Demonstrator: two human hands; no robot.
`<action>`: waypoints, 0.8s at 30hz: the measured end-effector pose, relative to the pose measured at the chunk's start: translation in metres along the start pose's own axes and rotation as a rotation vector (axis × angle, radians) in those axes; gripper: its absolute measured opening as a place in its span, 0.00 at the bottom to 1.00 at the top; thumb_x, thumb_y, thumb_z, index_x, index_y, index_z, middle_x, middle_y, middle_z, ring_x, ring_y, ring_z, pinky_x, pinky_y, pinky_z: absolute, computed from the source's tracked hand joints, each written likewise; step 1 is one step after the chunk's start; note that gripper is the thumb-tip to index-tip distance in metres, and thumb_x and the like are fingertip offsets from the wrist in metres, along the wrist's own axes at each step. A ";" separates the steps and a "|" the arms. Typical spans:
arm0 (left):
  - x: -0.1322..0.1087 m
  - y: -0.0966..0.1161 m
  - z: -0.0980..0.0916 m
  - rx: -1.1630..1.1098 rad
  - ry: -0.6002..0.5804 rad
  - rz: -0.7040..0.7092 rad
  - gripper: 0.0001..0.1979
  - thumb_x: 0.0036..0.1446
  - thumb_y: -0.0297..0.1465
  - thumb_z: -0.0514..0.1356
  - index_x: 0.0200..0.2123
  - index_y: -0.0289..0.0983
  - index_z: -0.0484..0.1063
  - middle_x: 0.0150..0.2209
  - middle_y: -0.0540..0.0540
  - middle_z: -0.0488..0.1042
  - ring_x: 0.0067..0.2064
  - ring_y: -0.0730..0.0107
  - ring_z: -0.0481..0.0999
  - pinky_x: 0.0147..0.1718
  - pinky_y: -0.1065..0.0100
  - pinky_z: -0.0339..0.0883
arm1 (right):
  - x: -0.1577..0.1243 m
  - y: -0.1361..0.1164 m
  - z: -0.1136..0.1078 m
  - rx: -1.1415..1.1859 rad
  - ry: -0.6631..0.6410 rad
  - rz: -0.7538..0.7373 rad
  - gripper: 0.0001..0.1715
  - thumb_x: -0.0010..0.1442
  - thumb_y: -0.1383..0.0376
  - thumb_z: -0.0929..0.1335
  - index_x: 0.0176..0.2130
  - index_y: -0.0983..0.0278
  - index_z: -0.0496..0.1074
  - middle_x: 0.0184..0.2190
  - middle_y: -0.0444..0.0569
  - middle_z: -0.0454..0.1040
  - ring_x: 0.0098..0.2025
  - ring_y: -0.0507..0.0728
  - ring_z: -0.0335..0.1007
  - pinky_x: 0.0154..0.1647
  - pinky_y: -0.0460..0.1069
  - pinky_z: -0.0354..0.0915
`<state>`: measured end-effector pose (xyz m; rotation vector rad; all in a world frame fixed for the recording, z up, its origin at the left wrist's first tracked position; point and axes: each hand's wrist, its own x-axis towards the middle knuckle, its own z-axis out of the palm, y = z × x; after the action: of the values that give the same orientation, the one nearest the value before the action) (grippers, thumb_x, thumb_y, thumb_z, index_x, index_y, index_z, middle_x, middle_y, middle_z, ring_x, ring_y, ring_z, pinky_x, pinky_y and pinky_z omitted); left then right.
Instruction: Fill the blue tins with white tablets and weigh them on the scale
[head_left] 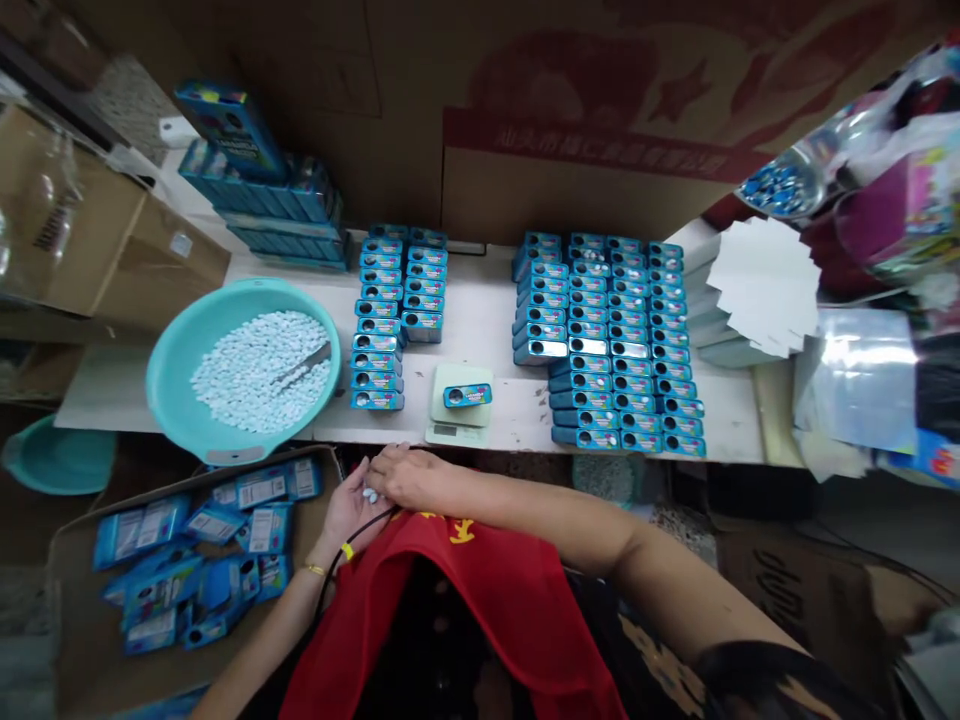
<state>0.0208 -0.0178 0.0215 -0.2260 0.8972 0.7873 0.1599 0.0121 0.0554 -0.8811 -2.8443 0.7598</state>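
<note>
Close to my body, just below the table edge, my left hand [351, 508] is cupped palm up. A few small pale blue tablets [370, 494] lie in it. My right hand [411, 478] reaches across and rests over the left fingers and palm, its own fingers bent; what they hold, if anything, is hidden. Ahead of both hands, a small blue box [467, 396] lies on a pale digital scale [444, 432]. To the left stands a turquoise basin [161, 375] with many loose tablets [247, 360] and a metal scoop [301, 368] in it.
Blue boxes stand in rows left [378, 350] and right [592, 390] of the scale. More boxes are stacked at the back left [262, 190]. A carton [67, 560] at lower left holds jumbled boxes. White card stacks [765, 285] stand right; a large cardboard box [405, 130] stands behind.
</note>
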 end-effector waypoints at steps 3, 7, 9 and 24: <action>0.001 0.001 -0.001 0.002 0.042 -0.015 0.18 0.58 0.29 0.46 0.49 0.31 0.64 0.38 0.40 0.74 0.37 0.67 0.75 0.39 0.64 0.68 | -0.001 0.002 0.007 -0.014 0.071 0.018 0.07 0.59 0.71 0.59 0.38 0.66 0.65 0.37 0.48 0.67 0.39 0.54 0.60 0.32 0.47 0.59; 0.005 0.000 0.001 -0.008 0.116 -0.032 0.14 0.58 0.26 0.46 0.40 0.30 0.69 0.29 0.44 0.74 0.30 0.70 0.75 0.33 0.67 0.70 | -0.003 0.007 0.012 -0.019 0.084 0.022 0.08 0.59 0.71 0.59 0.38 0.65 0.64 0.36 0.47 0.66 0.36 0.54 0.60 0.29 0.46 0.59; 0.007 0.000 0.004 -0.007 0.111 -0.037 0.13 0.57 0.25 0.46 0.35 0.30 0.70 0.28 0.44 0.74 0.29 0.71 0.74 0.32 0.67 0.70 | -0.005 0.011 0.013 0.007 0.076 -0.002 0.08 0.58 0.70 0.60 0.39 0.65 0.65 0.37 0.47 0.67 0.36 0.53 0.61 0.29 0.46 0.59; 0.039 0.007 0.056 0.054 -0.025 -0.098 0.11 0.56 0.25 0.50 0.36 0.25 0.70 0.38 0.34 0.74 0.44 0.58 0.72 0.43 0.61 0.68 | -0.056 0.083 -0.006 0.284 0.692 0.409 0.09 0.58 0.68 0.62 0.37 0.63 0.71 0.34 0.49 0.71 0.38 0.52 0.66 0.40 0.47 0.63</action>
<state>0.0649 0.0349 0.0274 -0.2102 0.8759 0.6727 0.2499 0.0434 0.0261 -1.3658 -1.9324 0.6874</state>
